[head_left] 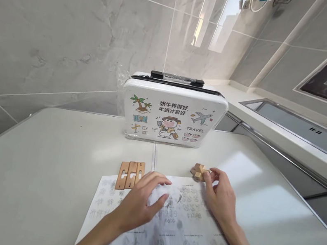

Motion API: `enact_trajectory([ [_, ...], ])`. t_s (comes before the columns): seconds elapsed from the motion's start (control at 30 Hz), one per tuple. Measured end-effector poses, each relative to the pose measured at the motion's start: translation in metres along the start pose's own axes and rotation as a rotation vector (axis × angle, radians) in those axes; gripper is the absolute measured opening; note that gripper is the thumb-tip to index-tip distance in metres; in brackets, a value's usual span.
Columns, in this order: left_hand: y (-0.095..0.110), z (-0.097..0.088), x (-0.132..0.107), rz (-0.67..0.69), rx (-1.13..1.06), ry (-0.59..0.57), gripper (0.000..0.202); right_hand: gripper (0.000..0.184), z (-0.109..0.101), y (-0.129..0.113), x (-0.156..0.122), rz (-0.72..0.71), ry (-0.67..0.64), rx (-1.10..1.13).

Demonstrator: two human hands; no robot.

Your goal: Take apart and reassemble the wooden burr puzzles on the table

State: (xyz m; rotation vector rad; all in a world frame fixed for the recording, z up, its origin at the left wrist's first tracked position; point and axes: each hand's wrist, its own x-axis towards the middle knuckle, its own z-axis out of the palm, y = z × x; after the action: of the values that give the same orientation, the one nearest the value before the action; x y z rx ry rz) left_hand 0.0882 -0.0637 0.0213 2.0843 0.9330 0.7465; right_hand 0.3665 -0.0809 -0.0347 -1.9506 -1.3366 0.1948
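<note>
numbered slats, risk: they lie side by side in front of the left part of the white case, their near ends over the edge of the printed sheet. i judge that a careless sweep of the left hand could skew the row.

printed sheet, risk: creased and loose-looking, it spreads out on my side of the case. a dragging wrist might slide it and pull the slats along.

wooden block, risk: this knot of crossed bars sits on the tabletop in front of the case's right end, at the sheet's far edge. too hard a sideways pull by the right hand could, i think, twist it or work a bar loose; a slack pinch could let it slip.

left hand: in front of the middle of the case, over the sheet, spread wide, thumb well apart from the curved fingers, nothing visible between them. it is nearest the slats; from my feed i cannot tell whether it touches them or rests on the paper.

right hand: in front of the case's right end, narrow, thumb and forefinger closed on the right side of the block. i cannot tell how firm that hold is.
</note>
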Motion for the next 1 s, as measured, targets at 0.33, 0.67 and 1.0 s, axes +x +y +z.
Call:
enact_trajectory([
  [0.33, -0.055, -0.065, -0.027, -0.02, 0.378, 0.091, 0.059, 0.028, -0.01, -0.022, -0.01, -0.215, 0.085, 0.214],
  [0.67, -0.077, -0.074, -0.026, -0.034, 0.375, 0.006, 0.09, 0.018, 0.006, -0.078, -0.044, -0.502, -0.467, 0.312],
  [1.0, -0.08, -0.07, -0.02, -0.065, 0.347, -0.012, 0.085, 0.018, 0.034, -0.094, -0.064, -0.259, -0.688, 0.491],
])
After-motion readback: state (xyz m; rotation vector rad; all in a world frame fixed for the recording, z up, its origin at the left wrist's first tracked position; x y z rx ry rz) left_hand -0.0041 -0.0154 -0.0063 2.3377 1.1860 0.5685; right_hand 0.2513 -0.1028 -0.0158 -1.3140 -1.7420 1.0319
